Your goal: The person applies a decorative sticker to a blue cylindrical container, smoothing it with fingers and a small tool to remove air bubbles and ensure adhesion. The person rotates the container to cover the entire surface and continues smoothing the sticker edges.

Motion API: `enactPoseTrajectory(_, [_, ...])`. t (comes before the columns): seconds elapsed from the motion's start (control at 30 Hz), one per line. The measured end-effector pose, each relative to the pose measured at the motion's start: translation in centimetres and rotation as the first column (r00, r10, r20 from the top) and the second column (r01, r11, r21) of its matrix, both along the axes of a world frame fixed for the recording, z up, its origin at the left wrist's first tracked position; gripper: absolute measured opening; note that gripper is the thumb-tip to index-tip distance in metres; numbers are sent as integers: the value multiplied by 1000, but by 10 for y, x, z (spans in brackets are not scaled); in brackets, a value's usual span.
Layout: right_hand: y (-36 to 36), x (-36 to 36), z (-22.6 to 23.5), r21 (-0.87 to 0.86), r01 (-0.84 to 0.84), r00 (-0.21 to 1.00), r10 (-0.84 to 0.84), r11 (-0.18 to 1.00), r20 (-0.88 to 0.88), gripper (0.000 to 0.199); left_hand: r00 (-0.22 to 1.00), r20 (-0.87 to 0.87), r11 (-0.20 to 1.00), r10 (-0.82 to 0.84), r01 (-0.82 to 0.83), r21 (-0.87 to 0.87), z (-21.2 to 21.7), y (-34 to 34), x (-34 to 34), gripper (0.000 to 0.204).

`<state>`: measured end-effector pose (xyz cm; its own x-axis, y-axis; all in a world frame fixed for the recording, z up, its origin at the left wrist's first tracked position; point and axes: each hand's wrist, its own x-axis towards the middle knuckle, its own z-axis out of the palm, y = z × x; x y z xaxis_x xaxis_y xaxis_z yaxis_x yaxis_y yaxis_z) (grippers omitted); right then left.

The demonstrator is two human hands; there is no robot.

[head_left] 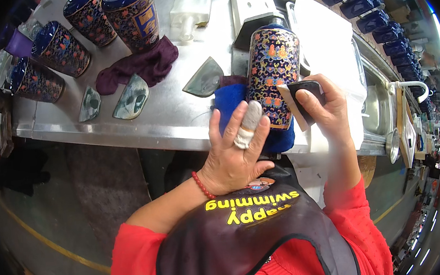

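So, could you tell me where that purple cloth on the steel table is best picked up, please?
Pinch the purple cloth at its bunched middle, from above. It lies limp and flat on the steel table, with patterned vases crowding its far side, so the near side is freer.

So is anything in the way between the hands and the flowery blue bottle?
Partly. The left hand rests on a blue cloth wrapped against the bottle, so cloth lies between that palm and the bottle. The right hand presses a small dark pad against the bottle's side, so the pad sits between them.
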<state>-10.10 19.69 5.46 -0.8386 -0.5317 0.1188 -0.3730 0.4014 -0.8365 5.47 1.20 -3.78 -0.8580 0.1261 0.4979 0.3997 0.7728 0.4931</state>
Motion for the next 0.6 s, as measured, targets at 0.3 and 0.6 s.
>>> enactPoseTrajectory(0.3, [-28,-18,38,183,-285,909,326,941,-260,16,984,-163,991,-64,83,108,2,-4,-9,63])
enactPoseTrajectory(0.6, [-47,-37,59,278,-260,727,377,925,-574,20,956,-293,988,-27,71,141,12,-23,-22,37])
